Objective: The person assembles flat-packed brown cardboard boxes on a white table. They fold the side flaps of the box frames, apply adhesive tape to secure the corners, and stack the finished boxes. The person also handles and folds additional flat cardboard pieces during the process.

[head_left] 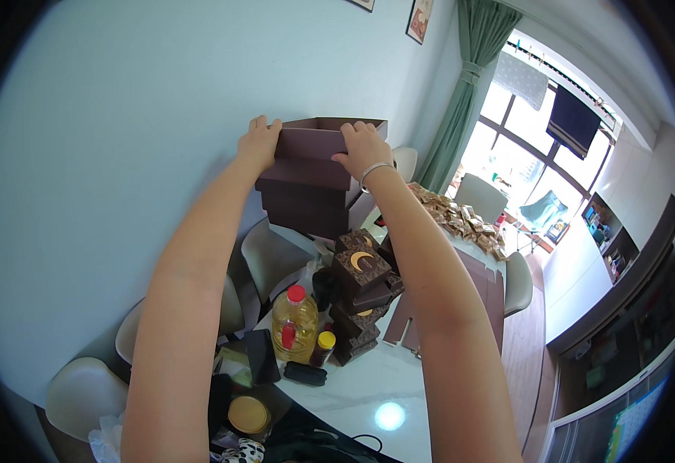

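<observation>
Both my arms reach forward to a stack of dark brown cardboard boxes against the wall side of the table. The topmost one, an open brown box, is gripped at its two near corners. My left hand closes over its left edge, and my right hand, with a bangle at the wrist, over its right edge. That box sits on or just above the one below; I cannot tell which. Below and nearer stand small patterned gift boxes with a gold crescent on the lid, piled unevenly.
Nearer on the white table stand an oil bottle with a red cap, a yellow-capped jar and a black case. Flat brown cardboard and many small gold packets lie farther right. Chairs line the left.
</observation>
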The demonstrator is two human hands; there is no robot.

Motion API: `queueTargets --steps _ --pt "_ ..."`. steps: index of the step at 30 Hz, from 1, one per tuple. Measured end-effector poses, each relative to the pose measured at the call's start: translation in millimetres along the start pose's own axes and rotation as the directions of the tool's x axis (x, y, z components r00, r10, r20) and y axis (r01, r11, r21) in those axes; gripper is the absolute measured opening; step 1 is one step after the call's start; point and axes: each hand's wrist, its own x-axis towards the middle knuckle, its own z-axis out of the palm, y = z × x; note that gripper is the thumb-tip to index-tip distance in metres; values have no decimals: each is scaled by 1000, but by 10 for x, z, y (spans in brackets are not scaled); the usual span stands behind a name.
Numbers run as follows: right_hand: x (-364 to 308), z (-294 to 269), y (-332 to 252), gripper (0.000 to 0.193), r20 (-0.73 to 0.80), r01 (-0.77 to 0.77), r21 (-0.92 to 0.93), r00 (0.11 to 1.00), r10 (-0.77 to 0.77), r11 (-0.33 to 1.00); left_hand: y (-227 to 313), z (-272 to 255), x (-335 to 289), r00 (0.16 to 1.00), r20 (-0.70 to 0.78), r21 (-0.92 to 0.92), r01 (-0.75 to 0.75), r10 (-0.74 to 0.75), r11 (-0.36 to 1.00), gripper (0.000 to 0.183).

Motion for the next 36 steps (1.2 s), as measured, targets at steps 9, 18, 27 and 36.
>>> queueTargets --steps 9,18,27,36 --pt "-216 -396 800 52 -284 234 51 935 -211 971 726 -439 176 998 26 115 60 -64 992 73" --pt "-3116 587 2290 33 141 -213 -54 966 218 976 3482 -348 -1595 649 -506 -642 -723 568 254 25" --pt "-5989 1372 1603 77 508 -778 -203 435 743 594 4058 1534 -3625 451 524 -656 -329 723 680 72" --pt "-5993 1283 1439 71 466 -842 -190 375 801 505 4086 1290 -3914 541 518 -623 -292 662 726 75"
